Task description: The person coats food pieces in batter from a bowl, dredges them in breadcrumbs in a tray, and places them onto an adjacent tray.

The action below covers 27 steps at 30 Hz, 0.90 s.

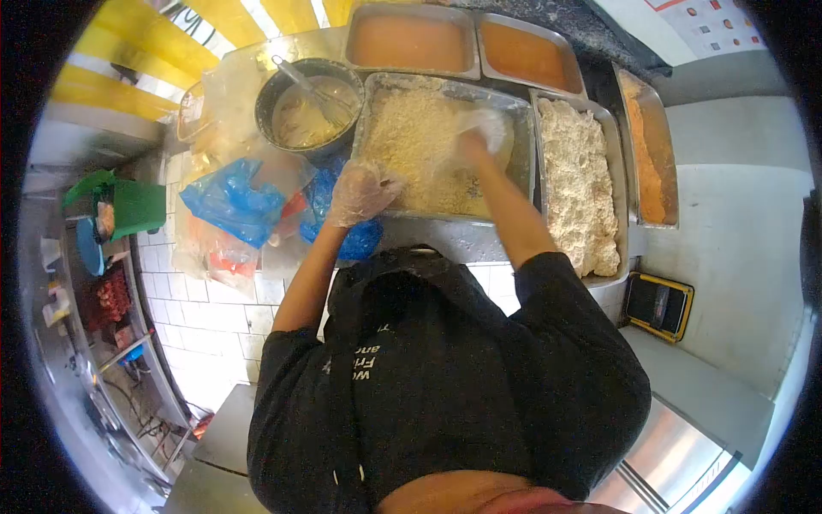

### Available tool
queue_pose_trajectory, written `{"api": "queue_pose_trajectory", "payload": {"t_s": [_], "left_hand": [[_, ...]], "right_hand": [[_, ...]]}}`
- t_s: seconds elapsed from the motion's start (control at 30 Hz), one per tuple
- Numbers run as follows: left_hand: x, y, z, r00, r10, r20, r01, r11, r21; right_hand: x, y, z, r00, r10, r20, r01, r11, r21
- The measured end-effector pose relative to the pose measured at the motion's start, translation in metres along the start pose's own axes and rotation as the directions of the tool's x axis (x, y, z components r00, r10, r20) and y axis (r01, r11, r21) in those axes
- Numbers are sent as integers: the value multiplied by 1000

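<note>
My left hand (365,190), in a clear plastic glove dusted with flour, is at the near left corner of a metal tray (529,158). Its fingers are slightly bent and apart, with nothing visible in them. Crumbly pale yellow flour (413,141) fills much of that tray. Over the tray's right half is my right hand (481,140), also gloved; motion blur hides its fingers and anything they may hold. Left of the tray, a dark bowl (264,120) contains pale liquid and a whisk (315,90).
Two trays of orange liquid, a left one (411,43) and a right one (531,64), stand behind. A tray of flour-coated pieces (582,184) and a narrow tray of orange powder (648,163) are at right. Blue plastic bags (240,201) lie at left, near a green bin (139,207).
</note>
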<state>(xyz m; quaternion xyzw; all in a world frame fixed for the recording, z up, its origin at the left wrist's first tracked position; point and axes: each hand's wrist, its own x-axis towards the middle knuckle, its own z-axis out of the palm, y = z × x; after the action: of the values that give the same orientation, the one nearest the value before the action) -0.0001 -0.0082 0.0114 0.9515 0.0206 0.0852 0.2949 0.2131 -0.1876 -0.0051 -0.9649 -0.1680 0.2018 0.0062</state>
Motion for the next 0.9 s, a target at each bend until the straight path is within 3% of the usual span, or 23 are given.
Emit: {"api": "queue_pose_trajectory", "payload": {"t_s": [0.03, 0.07, 0.17, 0.27, 0.33, 0.5, 0.57, 0.6, 0.67, 0.73, 0.77, 0.8, 0.83, 0.9], "left_hand": [[2, 2, -3, 995, -88, 44, 89, 996, -25], [8, -2, -3, 997, -72, 26, 73, 997, -11], [-3, -8, 1, 995, 98, -10, -98, 992, -79], [7, 5, -13, 999, 48, 12, -46, 990, -136], [5, 13, -15, 1000, 31, 3, -30, 998, -51], [3, 15, -14, 995, 63, -79, -70, 993, -95], [8, 19, -14, 990, 18, -141, -30, 996, -88], [10, 16, -12, 983, 77, -166, -82, 996, -24], [-1, 7, -6, 981, 106, -163, -97, 993, 62], [2, -1, -1, 999, 16, -49, -17, 999, -29], [1, -4, -2, 999, 5, -39, -6, 1000, -16], [2, -4, -1, 996, 66, -57, -66, 998, -11], [1, -4, 1, 989, 126, -73, -127, 992, -12], [3, -7, 3, 993, 100, -58, -100, 995, 5]], "right_hand": [[-4, -5, 17, 1000, 19, 3, -19, 1000, -11], [-7, -9, 20, 999, 27, 21, -27, 1000, 0], [-24, 2, 28, 995, 9, 95, -13, 999, 50], [-15, 37, 79, 997, -69, -34, 70, 997, 19], [-19, 47, 95, 997, -75, -24, 75, 997, 8], [-8, 50, 64, 980, -197, -35, 193, 978, -78], [-43, 25, 14, 990, 67, -122, -63, 998, 31], [-47, 28, 5, 996, 70, -63, -62, 991, 122], [-28, 59, 26, 981, -84, 176, 4, 910, 415], [11, 93, 97, 893, -246, 377, -53, 774, 631], [-10, 75, 83, 898, -224, 380, 66, 920, 385], [-27, 56, 72, 907, -210, 365, 165, 975, 150], [-34, 53, 70, 900, -230, 369, 193, 972, 135], [-39, 54, 57, 889, -268, 371, 196, 956, 220]]}}
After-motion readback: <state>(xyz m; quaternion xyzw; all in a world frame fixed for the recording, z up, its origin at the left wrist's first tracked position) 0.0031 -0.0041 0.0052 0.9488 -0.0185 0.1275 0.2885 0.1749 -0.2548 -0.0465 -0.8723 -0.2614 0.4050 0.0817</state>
